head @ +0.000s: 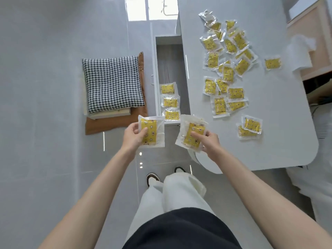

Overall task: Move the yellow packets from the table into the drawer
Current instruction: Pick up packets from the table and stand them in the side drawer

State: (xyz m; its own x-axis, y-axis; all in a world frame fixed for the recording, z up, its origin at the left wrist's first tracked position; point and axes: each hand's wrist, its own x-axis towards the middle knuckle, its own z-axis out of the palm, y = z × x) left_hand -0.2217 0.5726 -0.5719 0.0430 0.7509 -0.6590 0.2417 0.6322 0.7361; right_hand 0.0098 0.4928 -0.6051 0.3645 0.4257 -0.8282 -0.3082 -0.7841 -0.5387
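Grey floor lies under the open drawer (170, 72), where three packets (169, 102) already sit in a row. Left hand (133, 136) grasps one packet (150, 132), right hand (209, 142) a small stack (192, 135); many wait on the table (278, 141). Next, I think, both loads go down beside the row.

- Below me the floor (45, 105) is pale grey glossy tile, with small spots of light reflected near my feet.
- A bright window reflection (143, 8) lies on the tiles at the top.
- To my left sits a low stool (107, 115) bearing a black-and-white houndstooth cushion (113, 83), over a brown mat (115, 124).
- At far right I see a light wood cabinet (312, 44) with white paper (300, 53) draped over it.
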